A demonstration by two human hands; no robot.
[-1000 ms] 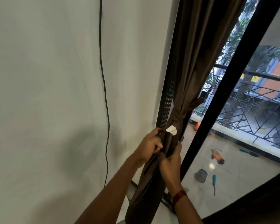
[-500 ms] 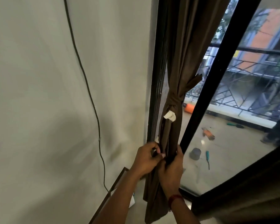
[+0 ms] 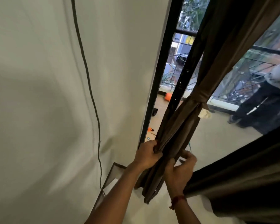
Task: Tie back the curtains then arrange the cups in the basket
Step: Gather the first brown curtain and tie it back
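Curtain: brown, gathered into narrow bundle beside black window frame, cinched by fabric tie above hands. Soft, limp, moderately heavy by look; likely to slump unless gripped around whole bundle below tie. Left hand closed on folds at left edge. Right hand pinching right edge, fingers curled, thumb pressed in. White wall, dangling cable to left. No cups or basket visible.

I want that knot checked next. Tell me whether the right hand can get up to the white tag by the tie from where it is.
Probably yes. The right hand grips the curtain below the white tag, and only open folds lie between them. It would have to let go first.
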